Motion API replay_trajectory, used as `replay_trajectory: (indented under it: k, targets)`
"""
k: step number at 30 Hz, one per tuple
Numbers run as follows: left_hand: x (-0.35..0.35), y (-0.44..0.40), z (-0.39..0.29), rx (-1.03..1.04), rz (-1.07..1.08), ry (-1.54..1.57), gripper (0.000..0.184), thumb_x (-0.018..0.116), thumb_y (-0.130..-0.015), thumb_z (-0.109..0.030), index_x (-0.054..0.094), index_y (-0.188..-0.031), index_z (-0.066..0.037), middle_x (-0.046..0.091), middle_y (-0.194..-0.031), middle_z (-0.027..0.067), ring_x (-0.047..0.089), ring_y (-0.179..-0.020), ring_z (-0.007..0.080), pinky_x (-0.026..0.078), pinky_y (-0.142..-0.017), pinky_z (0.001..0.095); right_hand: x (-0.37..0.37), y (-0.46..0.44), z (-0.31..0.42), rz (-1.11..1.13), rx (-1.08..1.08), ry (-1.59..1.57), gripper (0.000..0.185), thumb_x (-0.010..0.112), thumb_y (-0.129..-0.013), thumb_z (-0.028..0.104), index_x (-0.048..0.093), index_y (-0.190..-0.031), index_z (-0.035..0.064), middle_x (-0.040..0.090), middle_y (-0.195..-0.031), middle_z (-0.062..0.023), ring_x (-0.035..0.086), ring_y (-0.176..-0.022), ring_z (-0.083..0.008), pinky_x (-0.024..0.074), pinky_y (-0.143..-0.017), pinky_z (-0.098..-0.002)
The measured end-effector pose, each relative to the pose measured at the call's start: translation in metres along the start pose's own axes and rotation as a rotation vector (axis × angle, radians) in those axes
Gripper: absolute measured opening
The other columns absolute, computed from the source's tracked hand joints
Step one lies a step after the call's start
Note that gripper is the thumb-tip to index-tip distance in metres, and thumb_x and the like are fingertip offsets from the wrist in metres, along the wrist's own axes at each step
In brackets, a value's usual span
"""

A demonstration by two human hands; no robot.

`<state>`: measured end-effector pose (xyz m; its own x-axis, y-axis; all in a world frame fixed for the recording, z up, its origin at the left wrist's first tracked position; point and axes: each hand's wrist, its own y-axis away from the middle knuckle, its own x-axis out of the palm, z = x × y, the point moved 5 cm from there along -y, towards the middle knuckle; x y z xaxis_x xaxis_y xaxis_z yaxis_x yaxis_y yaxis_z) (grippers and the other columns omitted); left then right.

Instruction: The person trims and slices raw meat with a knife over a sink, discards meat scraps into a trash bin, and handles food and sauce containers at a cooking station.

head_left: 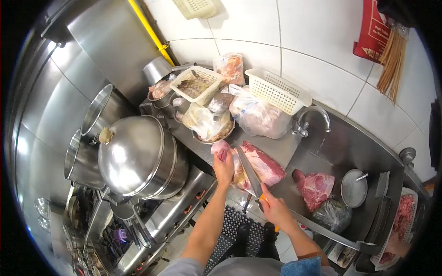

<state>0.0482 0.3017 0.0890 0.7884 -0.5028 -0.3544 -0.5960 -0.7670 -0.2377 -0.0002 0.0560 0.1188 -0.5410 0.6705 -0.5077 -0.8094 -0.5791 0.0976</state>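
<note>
Here we are at the steel counter (286, 149), and the left hand (223, 169) has its fingers clamped round a pinkish piece of meat (220, 149), presumably to steady it; whether that piece joins the big slab of meat (264, 166), just right of those fingers, I can't tell. Over to the right hand (276, 208), fingers wrapped tight round the orange handle of a knife (249, 171), gripped well back so the whole blade is free to slant across the slab, its tip pointing up past the left fingers. Touching or just above? Not clear from here. The slab lies between both hands, in easy reach of each, which seems the point of putting it there. Beyond the fingers, the bagged meat (264, 118) sits pushed towards the wall, likely to leave elbow room. And right of the knife hand, a red chunk (315, 187) rests in the sink (357, 154) (the tap (317, 112) is trickling, by the way), where any drips, I'd judge, would drain.
</note>
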Motion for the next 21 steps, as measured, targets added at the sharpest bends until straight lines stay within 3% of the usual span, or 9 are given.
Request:
replay_trajectory:
  k: [6,9,18,21]
  targets:
    - [-0.003,0.011,0.014,0.001,-0.107,0.053,0.034,0.063,-0.091,-0.024,0.056,-0.105,0.007,0.069,-0.089,0.0222,0.068,-0.081,0.0289,0.052,-0.073,0.0377,-0.004,-0.014,0.009,0.042,-0.002,0.057,0.06,0.054,-0.093,0.019,0.031,-0.148,0.0138,0.063,-0.083,-0.0293,0.061,-0.078,-0.0497,0.047,-0.072,-0.0573]
    - [-0.005,0.009,0.02,-0.067,-0.071,0.017,0.035,0.062,-0.092,-0.024,0.053,-0.108,0.006,0.067,-0.092,0.0292,0.069,-0.091,0.0383,0.052,-0.074,0.0422,-0.021,0.015,0.003,0.074,-0.059,0.046,0.061,0.054,-0.093,0.019,0.03,-0.149,0.0164,0.064,-0.085,-0.0293,0.06,-0.079,-0.0508,0.0474,-0.073,-0.0572]
    - [-0.005,0.013,0.022,-0.111,-0.052,0.102,0.033,0.063,-0.092,-0.023,0.055,-0.105,0.007,0.067,-0.095,0.028,0.069,-0.093,0.0351,0.052,-0.076,0.0389,-0.023,-0.011,0.0,0.145,0.075,0.1,0.056,0.056,-0.094,0.022,0.038,-0.146,0.0185,0.064,-0.08,-0.0264,0.062,-0.078,-0.0485,0.049,-0.07,-0.0523]
    - [0.005,-0.001,0.018,0.049,0.0,-0.015,0.03,0.064,-0.09,-0.022,0.057,-0.102,0.005,0.068,-0.089,0.0222,0.068,-0.08,0.0307,0.051,-0.072,0.0382,-0.047,0.026,-0.006,0.144,0.072,0.062,0.056,0.059,-0.093,0.022,0.04,-0.146,0.0186,0.063,-0.079,-0.0263,0.063,-0.077,-0.0457,0.05,-0.066,-0.0475]
